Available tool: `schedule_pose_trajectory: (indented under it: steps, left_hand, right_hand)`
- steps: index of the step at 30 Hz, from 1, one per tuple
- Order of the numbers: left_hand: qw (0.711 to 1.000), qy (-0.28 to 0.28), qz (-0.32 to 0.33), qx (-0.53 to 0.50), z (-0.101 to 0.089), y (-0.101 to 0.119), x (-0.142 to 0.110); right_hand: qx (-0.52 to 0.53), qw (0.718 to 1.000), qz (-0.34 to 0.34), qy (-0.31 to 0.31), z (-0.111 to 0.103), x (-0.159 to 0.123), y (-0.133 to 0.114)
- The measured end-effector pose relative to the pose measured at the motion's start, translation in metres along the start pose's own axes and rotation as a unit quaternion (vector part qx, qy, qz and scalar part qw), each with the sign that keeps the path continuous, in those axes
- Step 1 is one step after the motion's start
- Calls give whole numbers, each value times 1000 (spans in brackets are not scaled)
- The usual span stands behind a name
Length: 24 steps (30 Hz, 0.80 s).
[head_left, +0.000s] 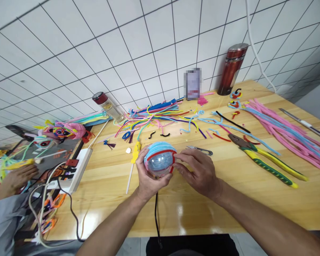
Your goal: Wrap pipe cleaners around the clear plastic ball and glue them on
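Note:
My left hand (148, 181) is wrapped around a clear plastic ball (160, 165), holding it above the table. Light blue pipe cleaners (160, 147) cover the ball's upper part, and a red pipe cleaner (162, 155) runs below them and down its right side. With thumb and index finger, my right hand (198, 170) pinches the red pipe cleaner at the ball's right edge. Behind my left hand lies a yellow glue gun (136, 152) with a white glue stick. Small thread snips (202, 150) rest just beyond my right hand.
Yellow-green pliers (266, 163) and pink and blue pipe cleaners (285, 131) lie right, near a craft knife (302, 122). Loose pipe cleaners (160, 112) cover the back. A red thermos (232, 69) and glass bottle (108, 106) stand there. Left are a power strip (80, 170) and another person's hand (18, 179).

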<state>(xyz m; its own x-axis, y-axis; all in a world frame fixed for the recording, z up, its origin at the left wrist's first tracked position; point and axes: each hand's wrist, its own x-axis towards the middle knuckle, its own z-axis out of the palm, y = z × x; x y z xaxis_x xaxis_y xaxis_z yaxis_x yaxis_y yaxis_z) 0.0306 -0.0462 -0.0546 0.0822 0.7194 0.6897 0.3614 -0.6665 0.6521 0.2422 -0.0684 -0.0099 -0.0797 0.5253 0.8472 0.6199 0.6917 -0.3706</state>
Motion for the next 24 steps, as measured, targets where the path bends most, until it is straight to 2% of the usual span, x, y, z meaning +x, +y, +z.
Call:
schedule_pose_trajectory:
  steps: [24]
  left_hand:
    - [1000, 6, -4, -10, 1, 1, 0]
  right_hand:
    - [57, 997, 46, 0, 1, 0, -3]
